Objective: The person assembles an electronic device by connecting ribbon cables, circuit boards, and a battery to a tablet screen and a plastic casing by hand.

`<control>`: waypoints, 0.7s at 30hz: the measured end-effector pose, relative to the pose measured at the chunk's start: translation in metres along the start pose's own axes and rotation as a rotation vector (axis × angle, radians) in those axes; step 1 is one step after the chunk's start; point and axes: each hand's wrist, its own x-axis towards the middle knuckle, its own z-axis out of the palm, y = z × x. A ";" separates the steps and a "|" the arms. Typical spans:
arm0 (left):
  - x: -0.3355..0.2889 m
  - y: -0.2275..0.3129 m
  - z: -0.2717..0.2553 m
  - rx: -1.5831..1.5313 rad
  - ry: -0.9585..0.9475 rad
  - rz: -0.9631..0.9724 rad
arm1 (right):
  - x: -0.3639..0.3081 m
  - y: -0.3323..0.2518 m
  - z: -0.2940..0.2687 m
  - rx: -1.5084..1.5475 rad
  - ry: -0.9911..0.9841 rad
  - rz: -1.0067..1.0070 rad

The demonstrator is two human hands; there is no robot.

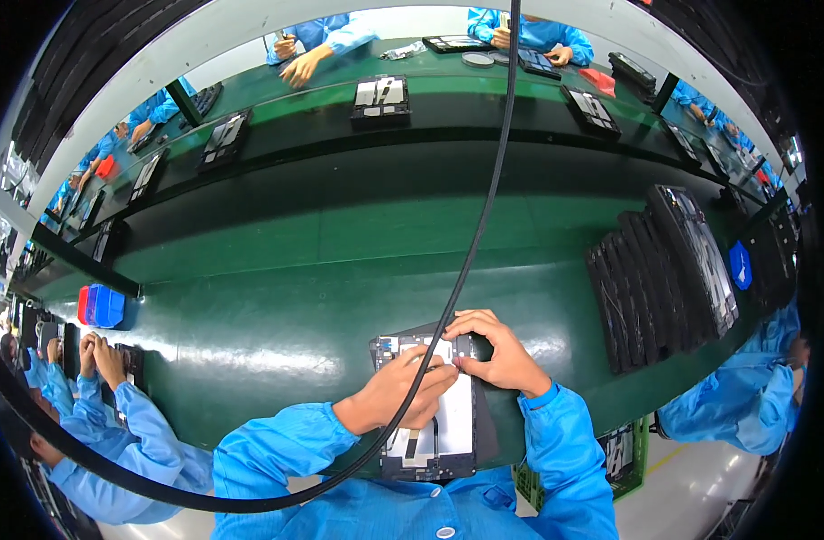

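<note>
An opened tablet [455, 423] lies on the green bench right in front of me, its silvery battery area and dark circuit boards exposed. A dark flat panel [487, 432] shows beneath it at its right side. My left hand [398, 391] reaches across the tablet from the left, fingers pinched together over the upper part. Whatever those fingertips hold is too small to make out. Around the upper right corner of the tablet curls my right hand [504, 355], index finger along the top edge and thumb close to the left fingertips.
A black cable [484, 216] hangs across my view, passing in front of the left hand. To the right stands a row of black tablet trays [651, 279]. Blue and red bins [104, 306] sit at left. Opened tablets [381, 99] line the raised shelf. Co-workers sit left, right and opposite.
</note>
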 end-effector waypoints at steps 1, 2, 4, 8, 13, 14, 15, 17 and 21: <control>0.000 0.000 -0.001 0.017 -0.020 0.026 | 0.000 0.001 0.000 -0.001 0.000 -0.001; 0.000 0.000 -0.001 0.018 -0.019 0.027 | -0.001 0.003 -0.001 -0.003 -0.011 -0.001; 0.000 -0.001 0.000 0.045 -0.026 0.046 | -0.001 0.001 -0.004 -0.004 -0.021 0.000; -0.004 -0.003 0.002 0.065 -0.028 0.044 | 0.001 -0.005 -0.016 -0.010 -0.114 -0.041; -0.001 -0.002 0.003 0.067 -0.019 0.038 | 0.000 0.005 -0.008 -0.004 -0.072 0.011; 0.000 -0.002 0.002 0.068 -0.018 0.039 | -0.001 0.007 -0.003 -0.018 -0.017 0.013; 0.000 -0.002 0.002 0.068 -0.008 0.045 | 0.000 0.008 0.001 -0.031 0.037 0.015; 0.000 -0.002 0.000 0.069 0.002 0.051 | 0.004 0.006 0.003 -0.057 0.045 0.001; 0.000 0.000 0.000 0.004 0.001 -0.017 | 0.005 0.007 0.006 -0.075 0.086 -0.016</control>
